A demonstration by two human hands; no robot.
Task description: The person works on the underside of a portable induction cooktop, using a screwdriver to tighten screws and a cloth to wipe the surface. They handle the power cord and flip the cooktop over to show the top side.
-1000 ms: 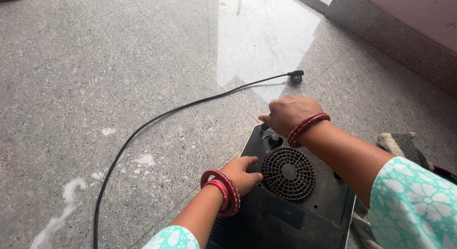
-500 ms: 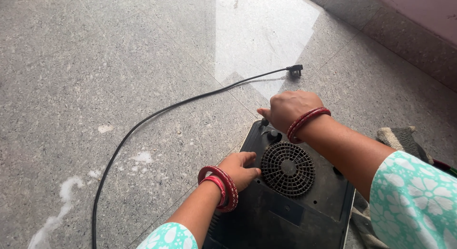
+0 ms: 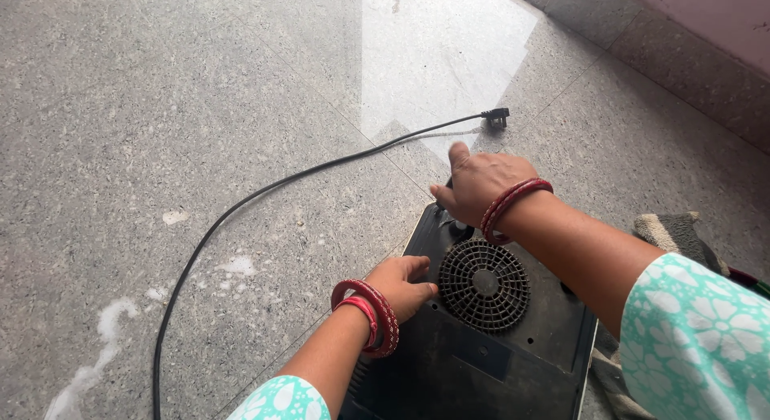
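A black flat appliance [image 3: 513,348] lies upside down on the stone floor, its round fan grille [image 3: 484,284] facing up. My left hand [image 3: 401,284] rests on its left edge beside the grille, fingers curled on the casing. My right hand [image 3: 480,183] presses down on the appliance's far corner, where the power cord leaves it; what the fingers hold is hidden. Both wrists wear red bangles. The black power cord [image 3: 265,191] runs out across the floor in a long curve, and its plug [image 3: 496,117] lies loose beyond my right hand.
Speckled grey stone floor [image 3: 160,107] with white dried stains at the lower left. A raised stone ledge [image 3: 682,59] runs along the upper right. A grey cloth [image 3: 674,231] lies to the right of the appliance.
My hands stay on the appliance in much the same place. The view has shifted slightly; the cord and plug lie as before.
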